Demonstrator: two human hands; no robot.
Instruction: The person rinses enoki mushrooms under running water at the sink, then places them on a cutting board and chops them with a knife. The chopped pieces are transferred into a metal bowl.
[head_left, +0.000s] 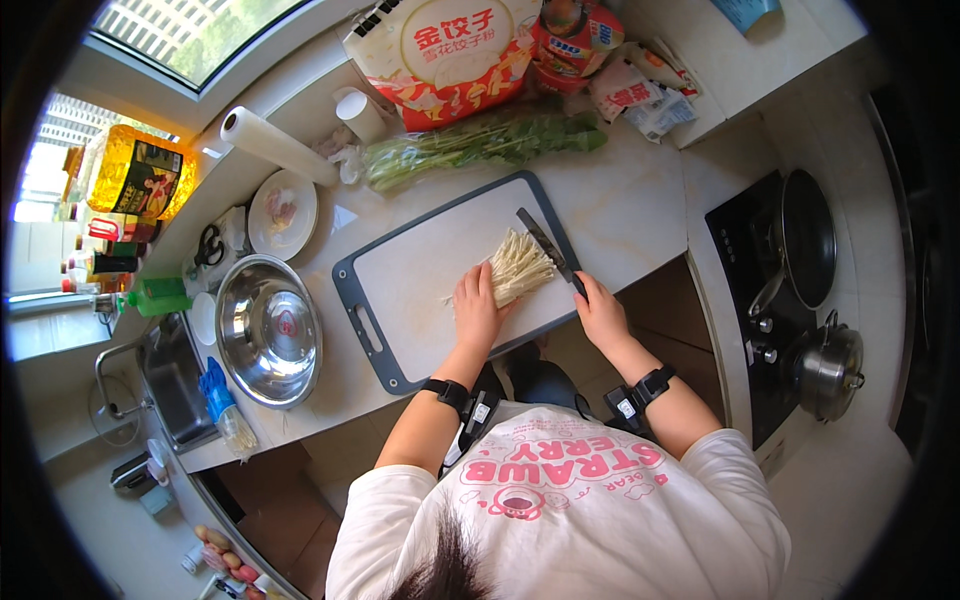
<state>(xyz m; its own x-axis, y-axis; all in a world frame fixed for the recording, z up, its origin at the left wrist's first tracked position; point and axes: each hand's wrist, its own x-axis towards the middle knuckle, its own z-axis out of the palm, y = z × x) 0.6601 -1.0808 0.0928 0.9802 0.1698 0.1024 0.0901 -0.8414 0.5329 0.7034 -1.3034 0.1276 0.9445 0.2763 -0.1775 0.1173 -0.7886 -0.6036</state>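
A bundle of enoki mushrooms (520, 264) lies on a white cutting board (409, 281) with a dark grey rim. My left hand (480, 301) rests over the left end of the bundle, fingers pressing on the stems. In my right hand (600, 307) is the handle of a dark-bladed kitchen knife (541, 235). Its blade points away from me, close along the right end of the mushrooms. Whether the edge touches them cannot be made out.
Left of the board stands a steel bowl (309, 352), with a plate (259, 241) of scraps behind it. Bagged leafy greens (480, 150) and a flour bag (457, 67) line the back. A cooktop (772, 390) at right holds a frying pan (810, 240) and a steel pot (829, 375).
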